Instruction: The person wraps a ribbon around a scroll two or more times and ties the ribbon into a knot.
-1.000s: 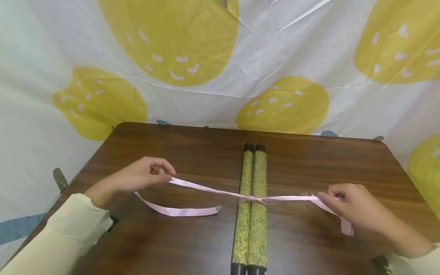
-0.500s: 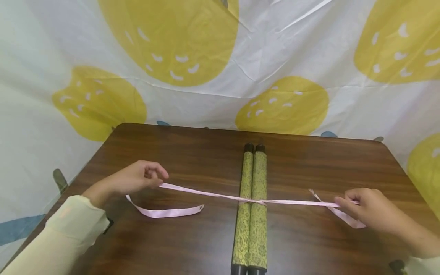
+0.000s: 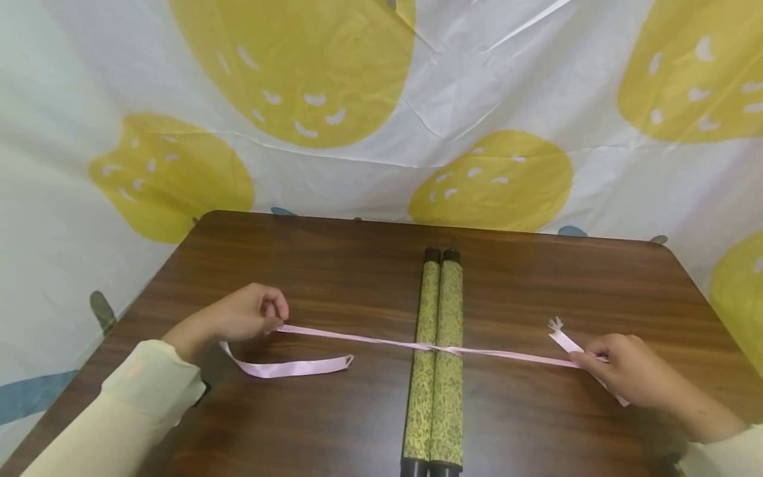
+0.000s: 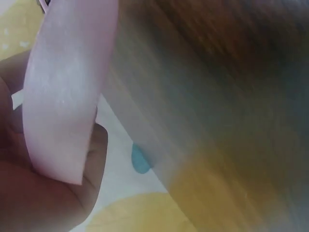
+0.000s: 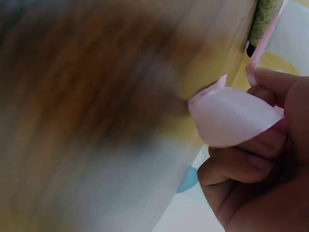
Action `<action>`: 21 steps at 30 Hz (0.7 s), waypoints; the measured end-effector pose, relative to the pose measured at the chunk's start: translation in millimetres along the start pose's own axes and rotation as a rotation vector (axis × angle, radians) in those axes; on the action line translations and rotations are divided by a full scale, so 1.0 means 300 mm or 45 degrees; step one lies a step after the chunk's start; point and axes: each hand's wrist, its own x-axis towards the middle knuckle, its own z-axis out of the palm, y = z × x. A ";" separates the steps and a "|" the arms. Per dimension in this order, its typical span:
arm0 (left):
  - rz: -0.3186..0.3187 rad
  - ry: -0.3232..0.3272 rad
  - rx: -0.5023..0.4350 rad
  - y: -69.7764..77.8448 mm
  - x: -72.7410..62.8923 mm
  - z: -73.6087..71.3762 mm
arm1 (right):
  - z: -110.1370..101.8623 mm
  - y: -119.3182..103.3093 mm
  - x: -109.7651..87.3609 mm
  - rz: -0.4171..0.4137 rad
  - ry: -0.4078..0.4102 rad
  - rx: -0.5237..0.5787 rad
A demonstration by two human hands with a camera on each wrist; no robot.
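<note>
Two rolled scrolls, covered in green-gold patterned cloth with black end knobs, lie side by side on the table. Across their middle runs a pink satin ribbon, crossed over itself on top of them and stretched nearly straight both ways. My left hand pinches the left part between thumb and finger; a loose tail curves below it toward the scrolls. On the other side, my right hand pinches the right part, with a frayed end sticking up beside the thumb. In the right wrist view, a ribbon fold hangs by curled fingers.
The dark wood-grain table has rounded far corners. Behind it hangs a white cloth with large yellow fruit prints, reaching down to the table's far and side edges.
My right hand has moved right and a little toward me, drawing the ribbon straighter and its crossing flatter on the scrolls. My left hand has shifted slightly left and down, its ribbon tail with it.
</note>
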 end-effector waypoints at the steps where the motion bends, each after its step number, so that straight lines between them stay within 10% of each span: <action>1: -0.007 0.021 0.023 -0.002 0.001 0.007 | 0.005 0.000 -0.002 -0.001 0.003 -0.004; 12: -0.191 0.212 0.577 0.098 0.000 0.051 | -0.037 -0.021 -0.018 0.110 -0.103 -0.054; 21: -0.039 0.301 0.699 0.182 0.012 0.130 | -0.087 -0.005 -0.038 0.096 -0.087 -0.142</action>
